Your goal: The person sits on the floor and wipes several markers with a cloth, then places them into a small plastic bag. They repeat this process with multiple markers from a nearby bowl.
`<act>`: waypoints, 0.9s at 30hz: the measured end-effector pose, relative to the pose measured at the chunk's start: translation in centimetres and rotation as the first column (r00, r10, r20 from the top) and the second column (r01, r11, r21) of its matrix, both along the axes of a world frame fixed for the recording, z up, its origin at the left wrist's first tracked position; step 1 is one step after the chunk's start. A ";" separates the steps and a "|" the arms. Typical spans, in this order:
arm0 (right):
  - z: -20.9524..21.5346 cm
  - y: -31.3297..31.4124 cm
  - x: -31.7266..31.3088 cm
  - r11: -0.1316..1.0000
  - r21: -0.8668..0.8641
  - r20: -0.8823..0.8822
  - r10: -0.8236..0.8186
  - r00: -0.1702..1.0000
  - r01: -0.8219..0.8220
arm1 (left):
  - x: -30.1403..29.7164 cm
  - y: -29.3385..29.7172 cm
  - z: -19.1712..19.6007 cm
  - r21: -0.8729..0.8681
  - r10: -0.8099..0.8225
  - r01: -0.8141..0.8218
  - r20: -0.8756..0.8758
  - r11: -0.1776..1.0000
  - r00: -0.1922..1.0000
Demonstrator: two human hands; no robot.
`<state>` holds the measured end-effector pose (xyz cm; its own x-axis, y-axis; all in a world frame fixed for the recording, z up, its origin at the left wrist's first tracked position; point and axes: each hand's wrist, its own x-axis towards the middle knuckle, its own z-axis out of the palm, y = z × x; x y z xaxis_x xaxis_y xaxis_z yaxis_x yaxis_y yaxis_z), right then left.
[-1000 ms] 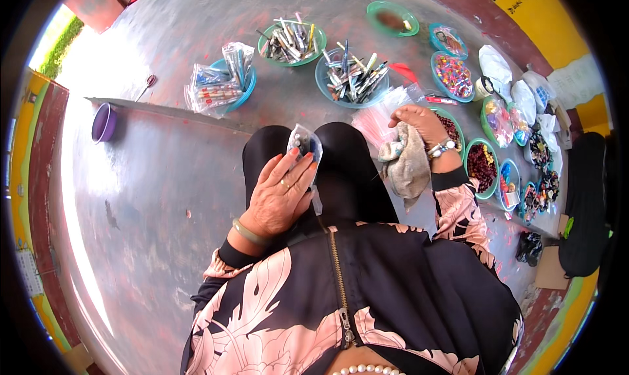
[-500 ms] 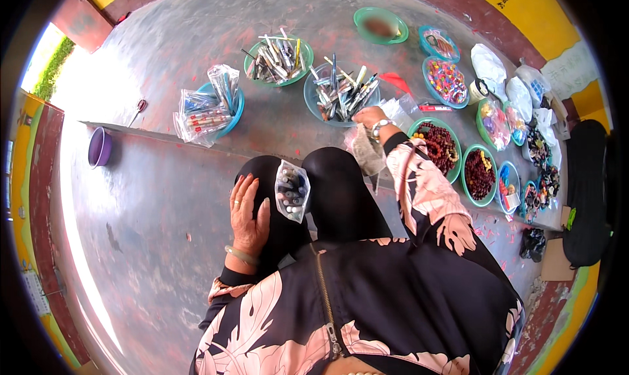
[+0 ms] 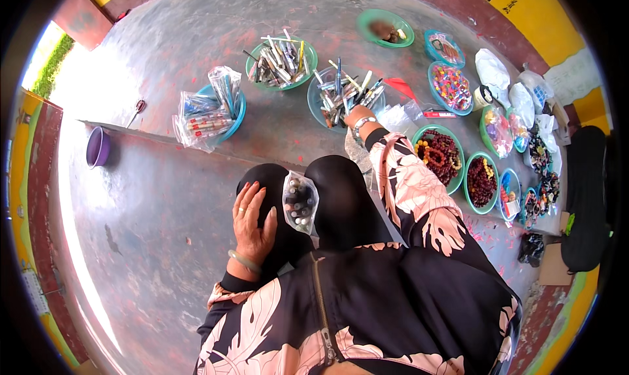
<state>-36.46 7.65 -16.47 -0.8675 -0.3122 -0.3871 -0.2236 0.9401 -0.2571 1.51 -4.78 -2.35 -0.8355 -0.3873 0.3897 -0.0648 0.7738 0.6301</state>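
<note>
My left hand [image 3: 252,224] rests on my left thigh with its fingers stretched out, holding nothing. Between my knees a small transparent bag [image 3: 301,203] stands with several dark and light capped pens in it. My right hand [image 3: 360,117] reaches to the near right rim of a blue basin [image 3: 314,108] heaped with loose pens [image 3: 342,90]. Its fingertips are down among the pens and partly hidden, so I cannot make out whether they grip one. A crumpled cloth [image 3: 358,155] lies just below my right wrist.
Left of that basin stand a green basin [image 3: 252,75] of pens and a blue basin [image 3: 240,113] with bagged pens. On the right are basins of beads [image 3: 481,182], colourful pieces [image 3: 451,85] and white bags [image 3: 492,72]. A step edge [image 3: 131,132] crosses the floor near a purple bucket [image 3: 98,147].
My right hand has shifted slightly left and inward over the pens in the blue basin. My left hand stays on my thigh; the view has shifted slightly.
</note>
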 end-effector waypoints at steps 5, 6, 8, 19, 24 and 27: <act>1.8 3.6 -0.9 0.962 -0.092 0.027 0.260 0.965 -0.257 | 0.2 0.0 0.1 0.008 0.007 -0.007 -0.005 1.000 1.000; 3.0 4.3 -0.6 0.944 -0.063 0.020 0.324 0.946 -0.323 | 0.4 0.1 0.1 0.002 0.014 -0.014 -0.014 1.000 1.000; 5.8 6.7 0.1 0.938 -0.169 0.136 0.326 0.936 -0.303 | 0.6 0.1 0.0 -0.007 0.018 -0.019 -0.044 1.000 0.999; 21.9 16.4 12.5 0.671 -0.741 0.509 0.536 0.673 0.025 | -1.3 2.2 7.6 -0.172 -0.150 0.097 -0.327 0.980 0.933; 25.7 16.9 16.0 0.602 -0.736 0.337 0.723 0.603 -0.311 | -3.9 4.7 12.7 -0.298 -0.416 0.374 -0.092 0.878 0.905; 27.0 16.6 17.1 0.544 -0.730 0.267 0.784 0.560 -0.414 | -4.5 5.7 12.5 -0.367 -0.507 0.486 0.042 0.793 0.861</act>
<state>-19.32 24.24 10.53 -0.0784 -0.9657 -0.2474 -0.3301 0.2594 -0.9076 -3.00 0.89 10.15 -0.8479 0.2477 0.4688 0.4162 0.8587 0.2990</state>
